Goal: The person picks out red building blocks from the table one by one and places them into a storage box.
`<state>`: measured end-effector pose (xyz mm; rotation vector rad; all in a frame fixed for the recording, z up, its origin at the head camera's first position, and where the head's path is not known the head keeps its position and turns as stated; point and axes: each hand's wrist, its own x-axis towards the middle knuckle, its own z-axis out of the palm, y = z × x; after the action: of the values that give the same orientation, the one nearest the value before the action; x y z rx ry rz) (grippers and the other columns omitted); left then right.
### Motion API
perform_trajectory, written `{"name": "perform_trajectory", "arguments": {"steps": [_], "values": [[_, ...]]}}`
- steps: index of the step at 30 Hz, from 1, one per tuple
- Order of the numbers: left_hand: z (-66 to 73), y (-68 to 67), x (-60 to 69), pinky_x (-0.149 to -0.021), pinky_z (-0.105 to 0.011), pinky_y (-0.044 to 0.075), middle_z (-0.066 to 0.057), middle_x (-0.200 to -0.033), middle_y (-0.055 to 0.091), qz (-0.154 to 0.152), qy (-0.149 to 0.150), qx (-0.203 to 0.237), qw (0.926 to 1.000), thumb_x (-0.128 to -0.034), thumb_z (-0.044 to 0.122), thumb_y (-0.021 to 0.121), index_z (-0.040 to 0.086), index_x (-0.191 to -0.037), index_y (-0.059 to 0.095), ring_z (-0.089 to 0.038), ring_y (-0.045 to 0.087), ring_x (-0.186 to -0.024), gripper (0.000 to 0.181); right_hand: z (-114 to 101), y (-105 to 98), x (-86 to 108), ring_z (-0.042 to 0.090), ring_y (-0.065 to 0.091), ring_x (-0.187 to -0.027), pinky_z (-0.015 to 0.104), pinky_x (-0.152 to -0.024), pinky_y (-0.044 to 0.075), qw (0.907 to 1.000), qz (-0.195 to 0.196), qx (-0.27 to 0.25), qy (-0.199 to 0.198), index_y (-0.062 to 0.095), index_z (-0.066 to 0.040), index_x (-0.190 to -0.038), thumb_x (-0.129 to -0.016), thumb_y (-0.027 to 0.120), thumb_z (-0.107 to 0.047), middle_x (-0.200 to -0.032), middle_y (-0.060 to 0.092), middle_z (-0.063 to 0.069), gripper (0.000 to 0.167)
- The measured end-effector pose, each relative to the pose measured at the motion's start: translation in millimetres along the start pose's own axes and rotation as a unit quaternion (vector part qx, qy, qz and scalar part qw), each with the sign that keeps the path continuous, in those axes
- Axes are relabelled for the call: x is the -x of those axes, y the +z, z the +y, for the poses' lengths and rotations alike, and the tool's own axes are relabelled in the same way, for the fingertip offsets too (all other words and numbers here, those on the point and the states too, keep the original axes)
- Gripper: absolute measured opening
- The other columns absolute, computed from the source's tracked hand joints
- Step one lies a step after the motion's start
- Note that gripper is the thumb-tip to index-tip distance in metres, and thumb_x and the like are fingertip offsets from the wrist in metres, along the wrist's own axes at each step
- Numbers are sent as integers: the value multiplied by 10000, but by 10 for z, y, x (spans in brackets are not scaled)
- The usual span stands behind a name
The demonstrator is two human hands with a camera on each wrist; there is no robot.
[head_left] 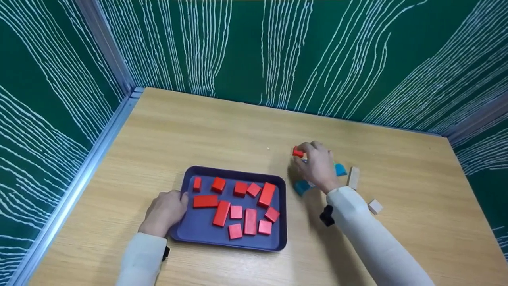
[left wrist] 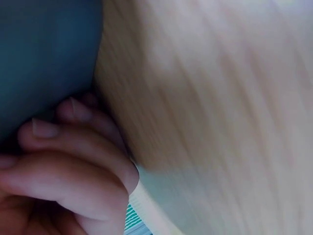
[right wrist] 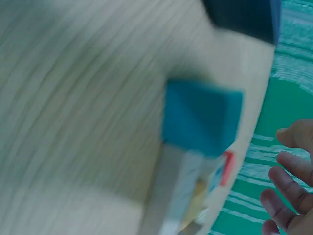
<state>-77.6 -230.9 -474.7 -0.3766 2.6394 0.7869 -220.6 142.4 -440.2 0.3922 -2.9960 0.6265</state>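
Observation:
My left hand grips the left rim of a dark purple tray. In the left wrist view its curled fingers lie against the tray's dark side. Several red blocks of different sizes lie in the tray. To the right, my right hand hovers over a group of coloured blocks, beside a red block. Its fingers look spread in the right wrist view, with nothing visible between them. A teal block lies nearby; the hand hides much of the group in the head view.
A long pale wooden block and a small wooden cube lie right of the group. The wooden table is bordered by green walls with white wavy lines and a metal frame at left.

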Motion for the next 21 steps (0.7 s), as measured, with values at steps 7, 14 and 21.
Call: {"name": "perform_trajectory", "arguments": {"steps": [7,14,21], "values": [[8,39,-23,-576,-369,444,-148,-848,603,38,-4,64,10000,-1049,296,438,-19,-1120,678,-259,572,-706,402,281,107,-71,378,462,-1142,609,-1006,343,9983,-236,283,462,595,-47,-1306,-957,684,-185,-1249,540,190,387],[9,34,-20,-556,-359,433,-125,-761,576,35,-68,74,9999,-1049,300,443,1,-1076,689,-249,568,-674,389,332,190,-178,416,399,-1226,616,-1031,309,9959,-470,496,591,527,-45,-1400,-961,682,-238,-1364,501,223,504],[-13,13,-36,-557,-357,430,-113,-748,565,70,-51,22,10000,-1047,306,444,31,-968,682,-241,562,-672,372,293,248,-277,407,410,-1164,601,-995,304,9949,-539,627,572,561,-32,-1348,-955,670,-247,-1278,534,228,461]]}}
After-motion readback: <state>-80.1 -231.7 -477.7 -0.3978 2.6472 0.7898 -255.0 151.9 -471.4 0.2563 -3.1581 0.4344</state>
